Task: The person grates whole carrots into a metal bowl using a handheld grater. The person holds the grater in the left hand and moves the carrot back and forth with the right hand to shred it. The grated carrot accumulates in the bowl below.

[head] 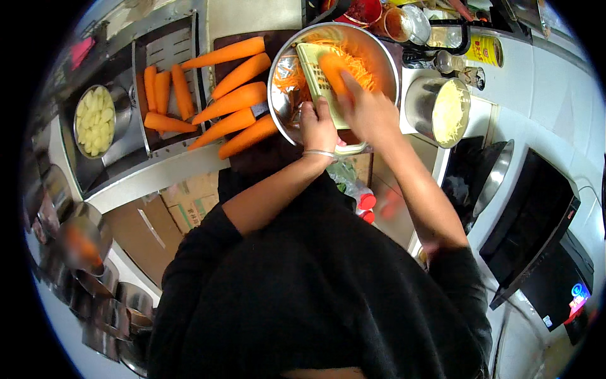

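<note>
My left hand (318,127) grips the lower part of a pale green grater (310,71), which leans into a steel bowl (390,61). My right hand (369,111), slightly blurred, holds a carrot (333,71) against the grater's face. Orange carrot shreds (357,66) lie in the bowl under and around the grater. Left of the bowl, several whole peeled carrots (234,102) rest side by side on a dark board (227,42). More carrots (162,92) lie over the metal tray area farther left.
A pot of pale shreds (450,113) stands right of the bowl. At the far left is a bowl of pale peeled pieces (95,121). Jars (397,23), a yellow can (485,50) and a red container (362,12) crowd the back right. Cardboard boxes (142,232) sit below the counter.
</note>
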Demonstrator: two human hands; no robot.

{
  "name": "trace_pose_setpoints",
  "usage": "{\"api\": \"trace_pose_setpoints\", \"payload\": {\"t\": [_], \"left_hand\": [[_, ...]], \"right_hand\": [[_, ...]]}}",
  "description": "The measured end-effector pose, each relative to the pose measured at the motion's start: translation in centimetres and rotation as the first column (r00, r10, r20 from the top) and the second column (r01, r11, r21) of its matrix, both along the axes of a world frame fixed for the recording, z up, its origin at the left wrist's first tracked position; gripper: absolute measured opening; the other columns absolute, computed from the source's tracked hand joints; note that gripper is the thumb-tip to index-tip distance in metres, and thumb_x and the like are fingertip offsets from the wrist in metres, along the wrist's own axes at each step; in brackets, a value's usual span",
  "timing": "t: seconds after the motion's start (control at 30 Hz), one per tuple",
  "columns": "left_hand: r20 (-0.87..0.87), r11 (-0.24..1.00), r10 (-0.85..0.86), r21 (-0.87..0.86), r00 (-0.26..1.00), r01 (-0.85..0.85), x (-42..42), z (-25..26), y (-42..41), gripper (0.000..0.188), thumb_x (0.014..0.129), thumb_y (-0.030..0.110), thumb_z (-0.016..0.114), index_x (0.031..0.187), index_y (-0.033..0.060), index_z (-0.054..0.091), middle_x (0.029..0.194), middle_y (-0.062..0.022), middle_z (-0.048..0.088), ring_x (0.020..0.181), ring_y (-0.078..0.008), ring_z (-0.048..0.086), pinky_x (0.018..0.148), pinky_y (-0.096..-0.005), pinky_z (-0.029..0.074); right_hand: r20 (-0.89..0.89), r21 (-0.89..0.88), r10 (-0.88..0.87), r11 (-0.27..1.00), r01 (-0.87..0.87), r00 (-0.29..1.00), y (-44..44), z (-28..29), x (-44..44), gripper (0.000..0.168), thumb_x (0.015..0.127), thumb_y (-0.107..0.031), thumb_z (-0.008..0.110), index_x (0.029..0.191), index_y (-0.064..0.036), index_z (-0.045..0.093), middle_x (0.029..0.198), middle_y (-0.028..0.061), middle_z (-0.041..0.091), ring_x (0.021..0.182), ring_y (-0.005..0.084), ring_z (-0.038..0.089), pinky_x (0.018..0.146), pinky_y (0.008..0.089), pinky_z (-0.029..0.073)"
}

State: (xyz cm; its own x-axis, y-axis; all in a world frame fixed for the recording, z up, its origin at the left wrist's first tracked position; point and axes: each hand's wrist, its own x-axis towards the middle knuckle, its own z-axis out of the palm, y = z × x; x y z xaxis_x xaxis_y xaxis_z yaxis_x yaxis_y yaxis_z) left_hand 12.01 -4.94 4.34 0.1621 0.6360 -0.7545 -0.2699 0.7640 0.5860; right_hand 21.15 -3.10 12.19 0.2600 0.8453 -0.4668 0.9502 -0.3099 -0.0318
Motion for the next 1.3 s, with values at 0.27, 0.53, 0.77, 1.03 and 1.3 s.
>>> {"api": "trace_pose_setpoints", "payload": {"t": [0.27, 0.53, 0.77, 1.03, 1.3], "left_hand": [[-0.041, 0.999, 0.011, 0.053, 0.999, -0.009, 0.8, -0.8, -0.4, 0.033, 0.097, 0.029, 0.043, 0.087, -0.0022, 0.043, 0.071, -0.0144, 0.052, 0.039, -0.0233, 0.051, 0.028, -0.0358, 0.045], [0.014, 0.998, 0.052, 0.043, 0.999, -0.052, 0.4, -2.1, -1.0, 0.031, 0.098, 0.03, 0.042, 0.093, -0.0005, 0.041, 0.072, -0.0132, 0.05, 0.037, -0.0226, 0.049, 0.028, -0.0341, 0.044], [0.031, 1.0, 0.009, 0.002, 0.999, -0.009, 0.2, -0.6, 0.0, 0.031, 0.098, 0.03, 0.042, 0.092, -0.0005, 0.04, 0.07, -0.0134, 0.049, 0.036, -0.0227, 0.049, 0.028, -0.0346, 0.044], [0.013, 1.0, -0.009, 0.006, 1.0, 0.008, 0.5, -0.6, -0.6, 0.029, 0.098, 0.03, 0.042, 0.093, 0.0022, 0.041, 0.066, -0.01, 0.048, 0.036, -0.0212, 0.047, 0.027, -0.0337, 0.043], [0.038, 0.998, 0.061, 0.0, 0.997, -0.061, -0.2, -1.4, -0.4, 0.029, 0.098, 0.031, 0.041, 0.094, 0.0023, 0.041, 0.071, -0.0111, 0.048, 0.039, -0.0232, 0.05, 0.027, -0.0355, 0.044]], "right_hand": [[-0.001, 0.006, 0.033, 0.999, -0.033, 0.999, 1.7, -2.2, 0.3, 0.052, 0.087, -0.031, 0.055, 0.137, -0.023, 0.043, 0.084, 0.0252, 0.065, 0.076, 0.0405, 0.065, 0.066, 0.0506, 0.054], [-0.064, 0.018, 0.096, 0.995, -0.095, 0.993, -4.6, 2.5, -0.3, 0.047, 0.088, -0.032, 0.052, 0.132, -0.017, 0.048, 0.075, 0.0233, 0.066, 0.07, 0.0408, 0.066, 0.065, 0.0519, 0.053], [-0.051, 0.09, 0.134, 0.988, -0.129, 0.99, 0.0, -0.4, 0.9, 0.044, 0.088, -0.031, 0.052, 0.129, -0.016, 0.049, 0.079, 0.0247, 0.065, 0.069, 0.0412, 0.066, 0.066, 0.0519, 0.053], [-0.035, 0.052, 0.066, 0.997, -0.064, 0.997, 2.3, -2.9, 0.8, 0.045, 0.088, -0.032, 0.053, 0.13, -0.016, 0.049, 0.08, 0.024, 0.066, 0.074, 0.0407, 0.066, 0.069, 0.0514, 0.053], [-0.13, -0.057, 0.067, 0.996, -0.075, 0.989, -4.6, 4.2, -0.5, 0.05, 0.088, -0.028, 0.057, 0.136, -0.025, 0.046, 0.096, 0.0259, 0.064, 0.077, 0.0416, 0.065, 0.071, 0.0492, 0.053]]}}
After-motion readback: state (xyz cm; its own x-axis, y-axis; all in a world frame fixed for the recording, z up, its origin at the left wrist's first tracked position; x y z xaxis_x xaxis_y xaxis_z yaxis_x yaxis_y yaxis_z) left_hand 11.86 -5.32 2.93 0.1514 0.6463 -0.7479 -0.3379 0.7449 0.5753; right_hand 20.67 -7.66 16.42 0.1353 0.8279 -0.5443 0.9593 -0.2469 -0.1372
